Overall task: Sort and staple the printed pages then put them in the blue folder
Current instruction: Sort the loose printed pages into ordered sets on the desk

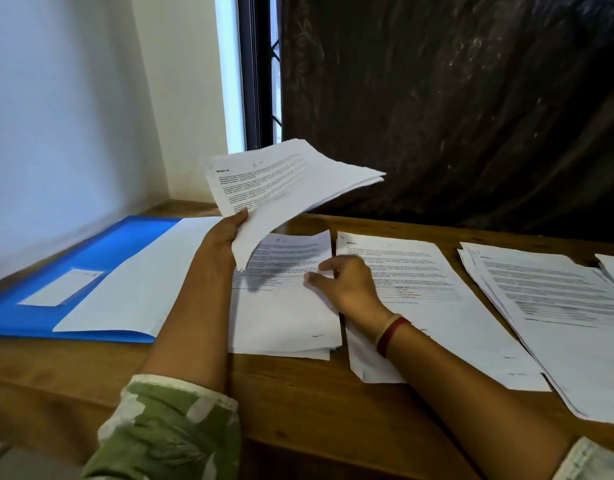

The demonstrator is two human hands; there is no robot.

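We seem mid-sort: our left grip (225, 237) clamps the unsorted pages (288, 178) at frame centre, our right grip (347, 285) rests loose-fingered on the middle pile (284, 317), and the blue folder (90, 251) lies at left. Next, the top sheet needs its matching pile.

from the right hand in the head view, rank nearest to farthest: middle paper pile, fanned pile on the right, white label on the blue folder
1. middle paper pile, under the right hand, fingertips on it.
2. fanned pile, off to the right.
3. white label on the blue folder, far left.
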